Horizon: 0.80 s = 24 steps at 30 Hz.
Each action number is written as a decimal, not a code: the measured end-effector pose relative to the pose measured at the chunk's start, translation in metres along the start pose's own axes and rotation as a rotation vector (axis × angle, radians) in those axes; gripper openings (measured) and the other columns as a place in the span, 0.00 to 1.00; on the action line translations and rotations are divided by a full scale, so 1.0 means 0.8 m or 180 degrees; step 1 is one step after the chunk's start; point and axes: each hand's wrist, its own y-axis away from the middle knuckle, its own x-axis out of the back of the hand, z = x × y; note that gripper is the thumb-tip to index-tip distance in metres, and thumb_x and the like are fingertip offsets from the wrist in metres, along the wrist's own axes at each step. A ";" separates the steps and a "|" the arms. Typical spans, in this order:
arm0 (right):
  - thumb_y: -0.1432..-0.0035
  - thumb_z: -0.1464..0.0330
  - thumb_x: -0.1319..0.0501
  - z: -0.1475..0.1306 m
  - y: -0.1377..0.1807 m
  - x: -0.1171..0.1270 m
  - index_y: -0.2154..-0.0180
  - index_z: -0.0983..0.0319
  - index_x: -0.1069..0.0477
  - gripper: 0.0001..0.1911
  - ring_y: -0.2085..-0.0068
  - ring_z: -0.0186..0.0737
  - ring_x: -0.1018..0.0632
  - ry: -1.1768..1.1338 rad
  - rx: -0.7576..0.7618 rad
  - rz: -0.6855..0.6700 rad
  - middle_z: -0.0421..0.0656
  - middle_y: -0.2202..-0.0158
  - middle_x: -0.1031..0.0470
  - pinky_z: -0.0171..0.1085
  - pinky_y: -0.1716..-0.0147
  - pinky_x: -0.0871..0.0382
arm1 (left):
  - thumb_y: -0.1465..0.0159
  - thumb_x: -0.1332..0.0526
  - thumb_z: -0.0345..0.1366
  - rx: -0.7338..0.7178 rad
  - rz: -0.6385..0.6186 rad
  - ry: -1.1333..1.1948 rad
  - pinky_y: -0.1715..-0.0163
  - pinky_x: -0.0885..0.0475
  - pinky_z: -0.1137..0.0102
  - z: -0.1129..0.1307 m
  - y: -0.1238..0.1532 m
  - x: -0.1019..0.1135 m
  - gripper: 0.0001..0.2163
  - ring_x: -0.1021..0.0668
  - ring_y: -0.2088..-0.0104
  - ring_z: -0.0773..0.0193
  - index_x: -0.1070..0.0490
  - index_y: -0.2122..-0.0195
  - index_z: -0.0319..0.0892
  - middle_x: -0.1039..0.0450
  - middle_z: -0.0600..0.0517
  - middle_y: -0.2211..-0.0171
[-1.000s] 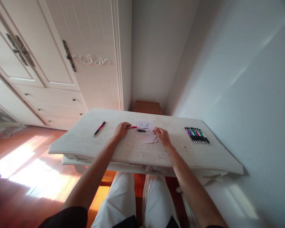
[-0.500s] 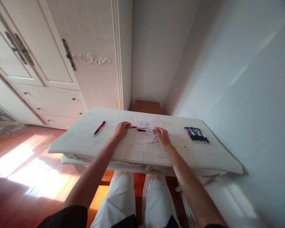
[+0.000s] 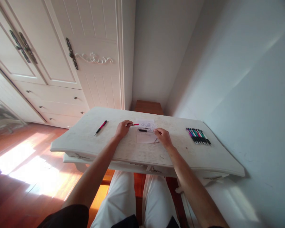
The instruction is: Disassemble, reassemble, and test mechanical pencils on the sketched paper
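Observation:
Over the table, my left hand (image 3: 123, 129) is closed on a red pen barrel (image 3: 135, 124) that points right across the paper's left edge. My right hand (image 3: 162, 136) is pinched at the right side of the paper; what sits between its fingertips is too small to make out. Beneath both lies a scribbled sheet of paper (image 3: 144, 138). A short black pen part (image 3: 143, 130) rests on it, with a thin dark refill (image 3: 142, 129) just above. To the left of my left hand, a red and black pen (image 3: 100, 128) lies slanted on the table.
Several pens (image 3: 198, 136) in mixed colours lie in a row at the right of the white table (image 3: 123, 148). A wall (image 3: 258, 104) borders the table on the right. Behind stand a wooden box (image 3: 149, 107) and a white wardrobe (image 3: 102, 85).
The red barrel in my left hand has tilted and lifted slightly. My right hand stays pinched at nearly the same place. The whole view has shifted a little.

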 end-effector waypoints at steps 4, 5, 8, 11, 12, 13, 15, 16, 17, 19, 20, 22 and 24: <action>0.43 0.65 0.43 -0.009 -0.002 -0.004 0.66 0.62 0.23 0.11 0.68 0.38 0.25 0.0021 0.0429 -0.0098 0.44 0.68 0.23 0.35 0.65 0.33 | 0.41 0.40 0.40 0.0369 0.0210 0.0783 0.62 0.28 0.66 0.000 -0.004 0.000 0.11 0.21 0.65 0.59 0.25 0.63 0.39 0.21 0.48 0.68; 0.43 0.66 0.42 -0.012 -0.003 -0.007 0.64 0.61 0.23 0.10 0.68 0.38 0.25 0.0056 0.0516 -0.0183 0.44 0.68 0.23 0.35 0.65 0.33 | 0.42 0.40 0.41 0.0485 0.0214 0.0972 0.66 0.28 0.67 0.001 -0.005 0.001 0.13 0.20 0.66 0.59 0.26 0.61 0.38 0.21 0.47 0.69; 0.43 0.67 0.40 -0.025 -0.011 -0.017 0.60 0.60 0.23 0.10 0.69 0.36 0.27 0.0284 0.0791 -0.0511 0.43 0.68 0.25 0.36 0.63 0.32 | 0.42 0.39 0.45 0.0704 0.0229 0.1485 0.72 0.29 0.70 0.007 -0.004 0.006 0.19 0.19 0.65 0.58 0.29 0.57 0.36 0.22 0.45 0.65; 0.43 0.68 0.38 -0.038 -0.020 -0.032 0.58 0.59 0.22 0.11 0.66 0.37 0.26 0.0575 0.1055 -0.0831 0.43 0.67 0.25 0.35 0.62 0.33 | 0.42 0.40 0.48 0.0851 0.0179 0.1836 0.72 0.29 0.71 0.012 -0.001 0.010 0.22 0.19 0.65 0.59 0.31 0.54 0.36 0.22 0.42 0.61; 0.43 0.69 0.38 -0.041 -0.023 -0.037 0.58 0.58 0.22 0.10 0.65 0.38 0.26 0.0669 0.1120 -0.0922 0.43 0.66 0.25 0.35 0.62 0.33 | 0.42 0.39 0.49 0.0901 0.0139 0.1896 0.72 0.29 0.72 0.013 0.000 0.011 0.22 0.19 0.64 0.59 0.31 0.53 0.36 0.22 0.42 0.60; 0.43 0.69 0.38 -0.044 -0.026 -0.041 0.58 0.58 0.22 0.10 0.65 0.38 0.26 0.0758 0.1166 -0.0991 0.44 0.66 0.25 0.35 0.62 0.34 | 0.42 0.39 0.49 0.0942 0.0105 0.1937 0.72 0.30 0.73 0.015 0.001 0.011 0.23 0.19 0.64 0.60 0.31 0.53 0.37 0.22 0.42 0.60; 0.42 0.69 0.38 -0.046 -0.029 -0.047 0.59 0.57 0.22 0.09 0.64 0.38 0.25 0.0901 0.1213 -0.1069 0.44 0.65 0.25 0.35 0.62 0.34 | 0.43 0.38 0.49 0.1009 0.0033 0.1983 0.73 0.30 0.73 0.016 0.002 0.011 0.23 0.20 0.64 0.61 0.30 0.53 0.37 0.22 0.42 0.60; 0.42 0.69 0.38 -0.046 -0.030 -0.049 0.59 0.57 0.22 0.09 0.64 0.39 0.25 0.0943 0.1225 -0.1082 0.44 0.65 0.25 0.35 0.62 0.34 | 0.44 0.38 0.49 0.1028 0.0004 0.1990 0.73 0.31 0.74 0.017 0.003 0.011 0.23 0.20 0.64 0.61 0.30 0.53 0.38 0.22 0.43 0.59; 0.41 0.69 0.38 -0.047 -0.031 -0.051 0.60 0.56 0.21 0.09 0.63 0.39 0.25 0.0971 0.1224 -0.1078 0.44 0.65 0.25 0.35 0.62 0.35 | 0.44 0.37 0.49 0.1036 -0.0023 0.1989 0.73 0.31 0.74 0.017 0.003 0.011 0.23 0.20 0.64 0.61 0.30 0.53 0.38 0.22 0.43 0.59; 0.41 0.69 0.39 -0.048 -0.029 -0.051 0.61 0.56 0.21 0.08 0.63 0.39 0.25 0.1003 0.1188 -0.1037 0.44 0.65 0.25 0.35 0.61 0.35 | 0.44 0.37 0.50 0.1025 -0.0049 0.1956 0.73 0.31 0.74 0.018 0.003 0.011 0.24 0.20 0.64 0.61 0.29 0.53 0.38 0.22 0.43 0.59; 0.40 0.69 0.39 -0.049 -0.028 -0.051 0.61 0.56 0.21 0.08 0.63 0.39 0.25 0.1015 0.1164 -0.1014 0.44 0.66 0.26 0.35 0.61 0.35 | 0.44 0.37 0.50 0.1012 -0.0053 0.1931 0.73 0.31 0.74 0.018 0.003 0.010 0.24 0.21 0.64 0.61 0.29 0.53 0.38 0.22 0.43 0.60; 0.40 0.69 0.40 -0.051 -0.025 -0.051 0.62 0.57 0.21 0.08 0.63 0.39 0.25 0.1029 0.1114 -0.0965 0.44 0.66 0.26 0.36 0.61 0.35 | 0.45 0.36 0.50 0.0986 -0.0061 0.1902 0.73 0.31 0.73 0.018 0.003 0.010 0.25 0.21 0.65 0.61 0.29 0.53 0.38 0.22 0.44 0.61; 0.39 0.69 0.40 -0.053 -0.022 -0.051 0.62 0.57 0.22 0.08 0.63 0.38 0.25 0.0987 0.1087 -0.0923 0.44 0.66 0.25 0.36 0.61 0.35 | 0.47 0.35 0.50 0.0967 -0.0078 0.1901 0.73 0.31 0.73 0.017 0.003 0.009 0.25 0.21 0.65 0.61 0.29 0.53 0.38 0.22 0.45 0.62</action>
